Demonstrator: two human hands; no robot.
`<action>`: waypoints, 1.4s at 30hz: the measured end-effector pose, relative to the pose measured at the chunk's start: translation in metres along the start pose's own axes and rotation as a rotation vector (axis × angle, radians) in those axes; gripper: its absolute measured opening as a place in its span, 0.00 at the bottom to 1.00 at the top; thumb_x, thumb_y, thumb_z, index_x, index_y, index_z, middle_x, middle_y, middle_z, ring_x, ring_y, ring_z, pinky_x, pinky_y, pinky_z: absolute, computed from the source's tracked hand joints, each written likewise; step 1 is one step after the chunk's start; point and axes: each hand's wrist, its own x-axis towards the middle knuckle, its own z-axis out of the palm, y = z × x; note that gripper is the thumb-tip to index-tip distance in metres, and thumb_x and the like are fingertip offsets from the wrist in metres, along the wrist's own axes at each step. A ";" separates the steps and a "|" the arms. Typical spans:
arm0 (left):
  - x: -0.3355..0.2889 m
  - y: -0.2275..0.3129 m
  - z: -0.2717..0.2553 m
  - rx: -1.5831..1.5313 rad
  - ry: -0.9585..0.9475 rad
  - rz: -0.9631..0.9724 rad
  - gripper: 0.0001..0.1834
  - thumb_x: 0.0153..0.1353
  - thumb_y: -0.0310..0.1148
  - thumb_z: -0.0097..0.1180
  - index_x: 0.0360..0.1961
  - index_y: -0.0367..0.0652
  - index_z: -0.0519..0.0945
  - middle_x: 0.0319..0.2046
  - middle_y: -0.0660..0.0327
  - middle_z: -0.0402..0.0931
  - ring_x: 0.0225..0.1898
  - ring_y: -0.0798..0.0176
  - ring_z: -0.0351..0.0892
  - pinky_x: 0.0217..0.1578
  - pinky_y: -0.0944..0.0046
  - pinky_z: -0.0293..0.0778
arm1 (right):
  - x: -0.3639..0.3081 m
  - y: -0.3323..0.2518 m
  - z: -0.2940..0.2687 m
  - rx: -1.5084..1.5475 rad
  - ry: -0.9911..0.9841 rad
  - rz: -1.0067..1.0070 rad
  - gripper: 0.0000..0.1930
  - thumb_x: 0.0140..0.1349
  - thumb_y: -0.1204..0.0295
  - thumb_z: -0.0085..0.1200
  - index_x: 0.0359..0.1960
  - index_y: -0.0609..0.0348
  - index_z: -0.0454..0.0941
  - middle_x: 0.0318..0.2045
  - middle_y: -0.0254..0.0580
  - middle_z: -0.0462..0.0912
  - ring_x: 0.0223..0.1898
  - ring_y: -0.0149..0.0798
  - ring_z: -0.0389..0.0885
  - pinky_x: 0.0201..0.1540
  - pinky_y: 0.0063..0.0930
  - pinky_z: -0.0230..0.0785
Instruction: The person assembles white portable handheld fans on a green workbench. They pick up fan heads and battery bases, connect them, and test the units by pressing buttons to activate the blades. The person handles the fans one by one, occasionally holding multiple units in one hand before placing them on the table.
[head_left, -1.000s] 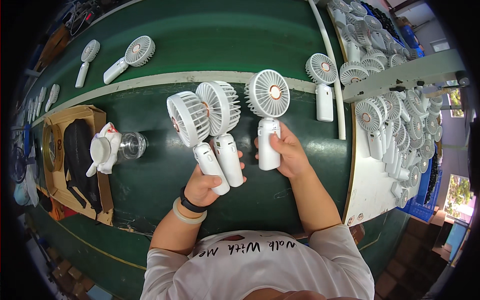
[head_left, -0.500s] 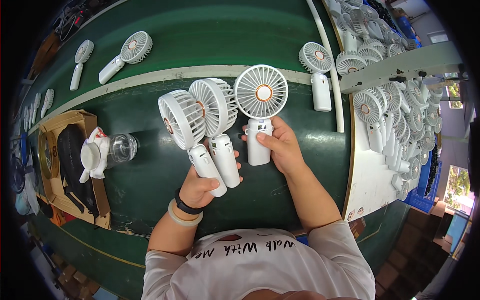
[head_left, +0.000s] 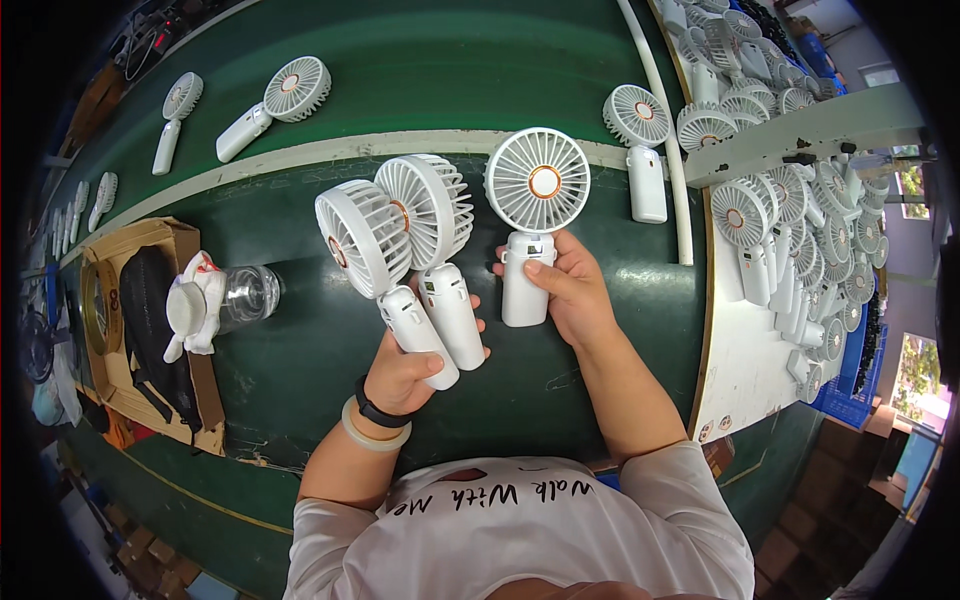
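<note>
Two white handheld fans are gripped side by side by their handles in my left hand (head_left: 405, 365). The nearer handheld fan (head_left: 366, 238) has its round head turned left; the other handheld fan (head_left: 425, 210) overlaps it on the right. My right hand (head_left: 575, 285) is closed round the handle of a third handheld fan (head_left: 540, 180), which faces up and shows an orange ring at its hub. My right thumb lies on the front of that handle, near a small dark display. The fingers behind the handles are mostly hidden.
More white fans (head_left: 297, 90) lie along the green belt (head_left: 420, 85) at the back. One fan (head_left: 638, 118) rests by a white pipe (head_left: 680, 215). Many fans (head_left: 745, 215) crowd the white shelf (head_left: 745, 370) at right. A cardboard box (head_left: 205, 390) and plastic jar (head_left: 250, 297) stand left.
My right hand and its fan have shifted slightly right, away from the two fans in my left hand. Fans on the belt have drifted right.
</note>
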 end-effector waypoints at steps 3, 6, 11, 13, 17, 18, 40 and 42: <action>-0.001 0.000 0.002 -0.007 0.001 0.006 0.50 0.42 0.28 0.67 0.64 0.48 0.49 0.54 0.48 0.64 0.52 0.52 0.71 0.47 0.47 0.75 | 0.001 0.001 -0.002 0.024 0.011 0.023 0.18 0.57 0.77 0.52 0.50 0.63 0.67 0.42 0.47 0.78 0.43 0.39 0.79 0.47 0.32 0.72; -0.003 0.000 0.000 0.001 0.005 0.012 0.49 0.43 0.27 0.67 0.64 0.46 0.51 0.55 0.48 0.64 0.52 0.51 0.71 0.47 0.47 0.75 | 0.002 0.000 0.000 0.044 -0.001 0.025 0.18 0.57 0.77 0.52 0.50 0.64 0.67 0.42 0.47 0.78 0.43 0.39 0.79 0.47 0.32 0.72; -0.005 0.000 -0.005 0.044 0.010 0.027 0.46 0.42 0.26 0.67 0.62 0.41 0.55 0.56 0.50 0.63 0.53 0.51 0.70 0.48 0.46 0.74 | 0.003 0.002 0.003 0.065 -0.016 0.037 0.17 0.58 0.78 0.52 0.50 0.64 0.66 0.42 0.47 0.78 0.42 0.40 0.80 0.47 0.33 0.73; -0.002 0.002 0.006 0.091 0.010 0.063 0.45 0.42 0.26 0.67 0.61 0.40 0.56 0.56 0.51 0.64 0.54 0.51 0.70 0.49 0.45 0.73 | 0.002 0.005 0.002 0.080 -0.011 0.038 0.19 0.58 0.77 0.51 0.51 0.62 0.65 0.43 0.46 0.77 0.42 0.40 0.80 0.46 0.33 0.73; 0.002 -0.008 0.014 0.211 -0.024 0.104 0.42 0.43 0.26 0.68 0.59 0.37 0.58 0.56 0.51 0.64 0.55 0.49 0.69 0.52 0.45 0.70 | -0.004 0.026 0.011 0.078 -0.064 -0.013 0.26 0.60 0.75 0.51 0.59 0.58 0.57 0.49 0.43 0.72 0.47 0.37 0.76 0.48 0.32 0.71; 0.002 -0.008 0.009 0.308 -0.055 0.062 0.42 0.43 0.28 0.68 0.58 0.36 0.59 0.52 0.50 0.67 0.53 0.49 0.71 0.51 0.48 0.71 | -0.004 0.033 0.015 0.028 -0.081 -0.010 0.29 0.60 0.74 0.52 0.61 0.56 0.53 0.52 0.42 0.70 0.51 0.37 0.73 0.51 0.32 0.69; 0.002 -0.017 0.008 0.691 0.142 0.319 0.24 0.55 0.22 0.52 0.55 0.38 0.64 0.54 0.57 0.64 0.52 0.61 0.68 0.46 0.64 0.72 | -0.038 -0.049 0.010 0.883 -0.364 -0.130 0.42 0.43 0.51 0.59 0.59 0.61 0.61 0.52 0.57 0.70 0.51 0.58 0.73 0.55 0.51 0.65; 0.004 -0.016 0.004 0.684 0.155 0.309 0.22 0.55 0.19 0.49 0.53 0.39 0.66 0.53 0.57 0.65 0.50 0.64 0.70 0.45 0.66 0.73 | -0.052 -0.063 0.012 0.935 -0.356 -0.173 0.43 0.43 0.49 0.59 0.60 0.59 0.61 0.54 0.56 0.68 0.54 0.56 0.70 0.56 0.53 0.62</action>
